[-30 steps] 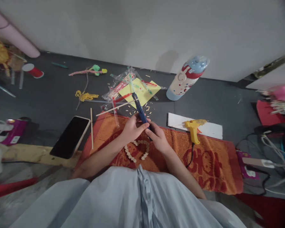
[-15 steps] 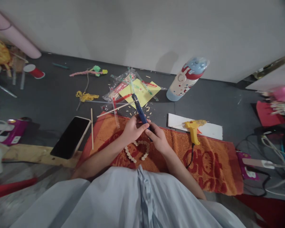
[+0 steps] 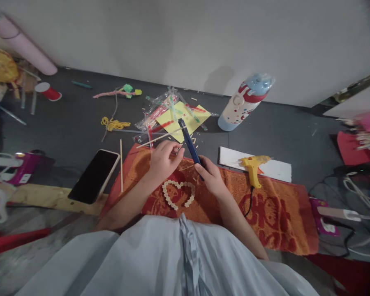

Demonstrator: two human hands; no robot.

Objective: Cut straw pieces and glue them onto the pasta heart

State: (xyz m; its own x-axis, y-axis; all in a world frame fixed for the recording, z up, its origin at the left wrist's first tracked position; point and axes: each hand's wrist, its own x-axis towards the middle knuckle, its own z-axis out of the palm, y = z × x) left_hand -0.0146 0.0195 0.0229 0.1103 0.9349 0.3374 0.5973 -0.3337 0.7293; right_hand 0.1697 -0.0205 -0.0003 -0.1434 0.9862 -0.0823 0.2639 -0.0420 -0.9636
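R hand [image 3: 213, 174] fingers gripping blue tool [image 3: 190, 144]; L hand [image 3: 164, 159] fingers curled, can't tell if holding; heart [image 3: 165, 190] on towel [image 3: 276, 209] btwn arms.

One view looked forward and down from the wearer's head, above the pale blue cloth garment [image 3: 135, 259], with the bare left hand [image 3: 164, 159] and bare right hand [image 3: 211, 176] near mid-view, across the dark grey table [image 3: 77, 115] to the plain grey wall [image 3: 135, 37].

Both forearms [image 3: 130, 202] are extended forward. The left hand [image 3: 165, 159] is loosely curled; the right hand [image 3: 212, 176] is closed.
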